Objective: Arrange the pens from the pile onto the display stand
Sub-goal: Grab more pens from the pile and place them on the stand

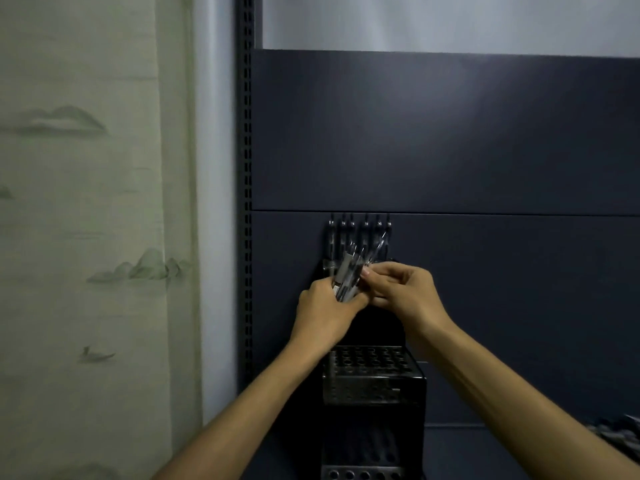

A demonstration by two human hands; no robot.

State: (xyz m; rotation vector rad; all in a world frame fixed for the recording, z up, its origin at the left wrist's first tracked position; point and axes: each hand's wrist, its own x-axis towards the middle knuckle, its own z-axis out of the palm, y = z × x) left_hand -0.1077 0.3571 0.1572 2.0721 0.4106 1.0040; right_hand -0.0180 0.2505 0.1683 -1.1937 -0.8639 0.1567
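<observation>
My left hand (pixel 320 315) grips a bundle of clear-barrelled pens (pixel 348 275) that points up and to the right. My right hand (pixel 401 292) pinches one pen of that bundle at its fingertips. Both hands are in front of the top tier of a black tiered display stand (pixel 374 386) fixed to a dark panel. Several pens (pixel 360 233) stand upright in the top tier, their clips showing above my hands. The middle tier's grid of round holes (pixel 367 358) has no pens in it.
A dark blue shelving back panel (pixel 450 133) fills the view, with a slotted upright (pixel 247 168) along its left edge. A pile of pens (pixel 620 434) lies at the lower right edge. A pale painted curtain (pixel 86 237) hangs on the left.
</observation>
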